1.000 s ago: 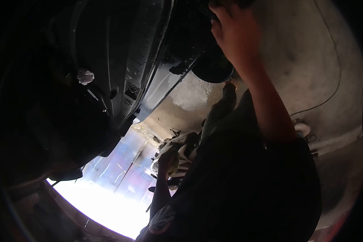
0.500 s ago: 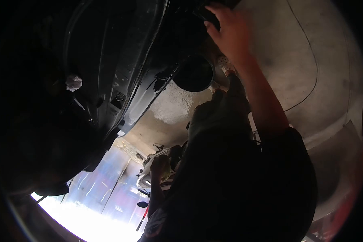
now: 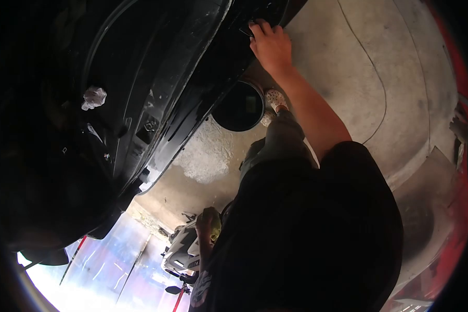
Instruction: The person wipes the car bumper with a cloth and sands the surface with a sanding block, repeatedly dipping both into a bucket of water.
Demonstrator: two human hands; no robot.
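Note:
My right hand (image 3: pixel 271 48) is at the top, on a glossy black car panel (image 3: pixel 223 62). Its fingers curl against the panel around a small dark part, which I cannot make out. Lower left, my left hand (image 3: pixel 206 222) hangs by my side, closed around something yellow-green (image 3: pixel 216 232), mostly hidden by the fingers. Between the panel and my shoes (image 3: pixel 275 99) stands a round black bucket (image 3: pixel 216 115).
A crumpled whitish tissue (image 3: pixel 94 98) lies in the dark car interior on the left. A motor scooter (image 3: pixel 184 248) stands behind my left hand. A pale wet patch (image 3: pixel 208 153) marks the concrete floor. Something red (image 3: pixel 450 247) edges the right side.
My right hand has gone from blurred, spread fingers to fingers curled against the black panel. The view has shifted, showing more floor on the right. The left hand still holds the yellow-green thing.

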